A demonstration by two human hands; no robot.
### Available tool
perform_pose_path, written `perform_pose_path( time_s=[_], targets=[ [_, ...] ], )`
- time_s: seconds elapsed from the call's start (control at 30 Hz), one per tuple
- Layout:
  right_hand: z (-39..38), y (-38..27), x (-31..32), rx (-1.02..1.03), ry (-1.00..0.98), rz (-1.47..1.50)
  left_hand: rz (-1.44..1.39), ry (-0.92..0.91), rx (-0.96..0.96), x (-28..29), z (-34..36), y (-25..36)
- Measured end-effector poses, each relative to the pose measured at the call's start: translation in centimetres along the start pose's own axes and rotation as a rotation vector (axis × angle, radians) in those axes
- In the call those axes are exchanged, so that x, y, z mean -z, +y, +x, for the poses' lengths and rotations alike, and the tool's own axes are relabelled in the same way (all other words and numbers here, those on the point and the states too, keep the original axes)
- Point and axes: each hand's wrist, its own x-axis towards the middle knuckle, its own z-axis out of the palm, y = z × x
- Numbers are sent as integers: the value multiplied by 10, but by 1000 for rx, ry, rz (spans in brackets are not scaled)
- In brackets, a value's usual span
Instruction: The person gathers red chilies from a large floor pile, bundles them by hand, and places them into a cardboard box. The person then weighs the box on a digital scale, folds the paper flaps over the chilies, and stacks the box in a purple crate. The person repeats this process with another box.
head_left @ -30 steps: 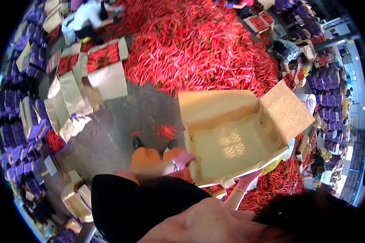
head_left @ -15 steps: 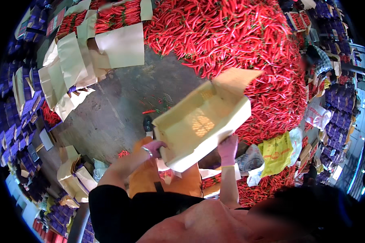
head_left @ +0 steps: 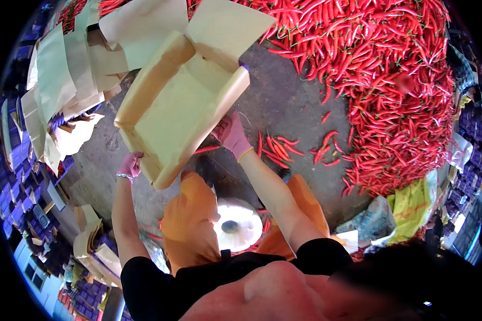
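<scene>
A box lined with tan paper [head_left: 179,101] is held up in front of me, tilted, with nothing inside it. One paper flap [head_left: 227,27] stands out from its far end. My left hand [head_left: 129,165], in a pink glove, grips the near left corner. Along the right side, my right hand [head_left: 231,132], also gloved in pink, holds the edge from beneath; part of its fingers is hidden by the box. Several loose red chili peppers [head_left: 277,150] lie on the floor just right of my right hand.
A large heap of red chili peppers [head_left: 396,101] spreads over the floor at the right. Paper-lined boxes with raised flaps [head_left: 80,69] stand at the far left. A yellow sack [head_left: 412,206] lies at the lower right. Between my knees is a round white object [head_left: 238,224].
Both hands have carried the box leftward and away from the chili heap, turning it steeper. My view has shifted too, and my right arm now reaches further left.
</scene>
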Motion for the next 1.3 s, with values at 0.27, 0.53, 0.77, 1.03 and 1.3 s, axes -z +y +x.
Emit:
perform_pose_path(
  time_s=[0.27, 0.53, 0.77, 1.03, 1.3],
  targets=[
    [79, 7, 51, 55, -296, -144, 758, 407, -1205, -108, -20, 3],
    [71, 48, 58, 340, -215, -874, 1594, 421, -1183, -206, -29, -26],
    [44, 124, 113, 894, -267, -2742, 1588, 486, -1264, -210, 0, -31],
    [-71, -1, 142, 442, -165, -1685, 1551, 521, -1355, -218, 2, -17],
    [-69, -3, 126, 226, -220, -449, 1433, 503, -1469, -221, -14, -1]
  ],
)
